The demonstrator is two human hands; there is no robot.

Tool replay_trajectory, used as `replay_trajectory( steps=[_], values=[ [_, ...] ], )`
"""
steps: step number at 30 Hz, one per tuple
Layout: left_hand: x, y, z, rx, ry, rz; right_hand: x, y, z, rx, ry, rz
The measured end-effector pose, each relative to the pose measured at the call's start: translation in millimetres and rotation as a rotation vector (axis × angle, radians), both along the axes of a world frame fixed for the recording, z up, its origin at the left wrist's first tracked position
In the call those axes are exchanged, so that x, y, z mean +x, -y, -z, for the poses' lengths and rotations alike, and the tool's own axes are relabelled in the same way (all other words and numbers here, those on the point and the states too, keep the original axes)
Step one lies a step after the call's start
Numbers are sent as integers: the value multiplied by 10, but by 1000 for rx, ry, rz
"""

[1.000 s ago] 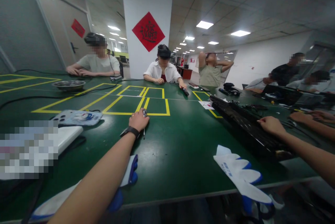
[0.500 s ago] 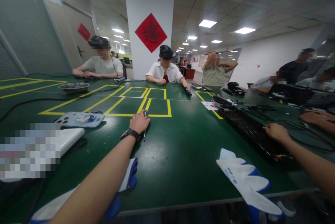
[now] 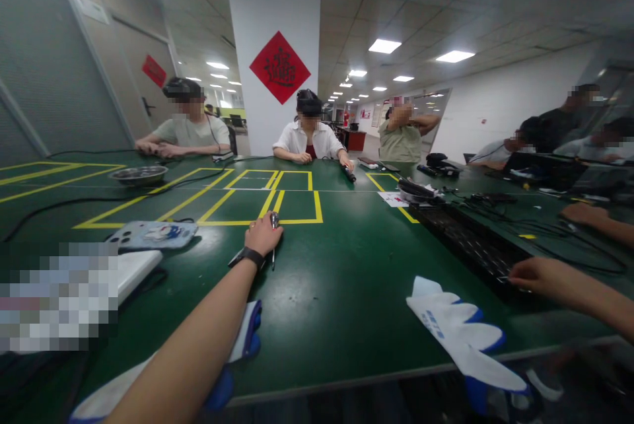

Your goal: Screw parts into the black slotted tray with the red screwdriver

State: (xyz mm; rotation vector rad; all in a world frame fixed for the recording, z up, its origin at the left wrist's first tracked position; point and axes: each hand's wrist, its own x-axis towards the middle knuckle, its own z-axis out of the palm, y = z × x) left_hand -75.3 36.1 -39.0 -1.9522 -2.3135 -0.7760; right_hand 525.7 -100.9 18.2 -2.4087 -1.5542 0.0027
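My left hand [image 3: 262,237], with a dark watch on its wrist, rests on the green table, fingers closed around a silver hand tool [image 3: 275,218]. Its rounded shiny head shows past the fingers and a thin shaft below them; the exact kind is unclear. A metallic bit also shows beside the watch. At the right, a long black tray [image 3: 470,239] holds rows of small glinting pieces. My right hand [image 3: 545,277] is at its near end, fingertips pinched together against the edge. Whatever they hold is too small to make out.
White-and-blue work gloves [image 3: 456,331] lie near the front edge. At left are a phone [image 3: 153,234], a white box-like object [image 3: 133,272], a metal bowl [image 3: 139,176] and a black cable. Yellow tape marks the table. Co-workers sit opposite; another person's hand [image 3: 587,214] is at right.
My right hand has moved toward me and to the right along the black tray, down to its near end. My left hand stays put on the silver tool. The view has shifted slightly.
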Motion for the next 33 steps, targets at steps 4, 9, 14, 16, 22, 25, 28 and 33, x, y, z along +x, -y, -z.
replay_trajectory(
  steps=[4, 9, 14, 16, 22, 25, 28, 33],
  values=[
    [-3, 17, -6, -8, 10, 10, -4, 81, 89, -306, -24, -270],
    [-27, 11, 17, 9, 11, 21, -44, -2, 4, -350, -31, -296],
    [-35, -5, 25, 8, 5, 21, -21, 14, -14, -357, -69, -264],
    [-33, -4, 22, 4, 4, 25, 3, 28, -2, -376, -78, -257],
    [-28, -3, 26, 14, 6, 25, 37, 22, 16, -360, -54, -269],
    [-26, -12, 33, 8, 3, 23, 23, 26, 18, -351, 26, -276],
    [-23, -25, 40, 8, -4, 13, 11, 47, 30, -319, 111, -373],
    [-30, -43, 53, 9, -3, 15, -4, 56, 69, -236, 198, -384]
  ],
)
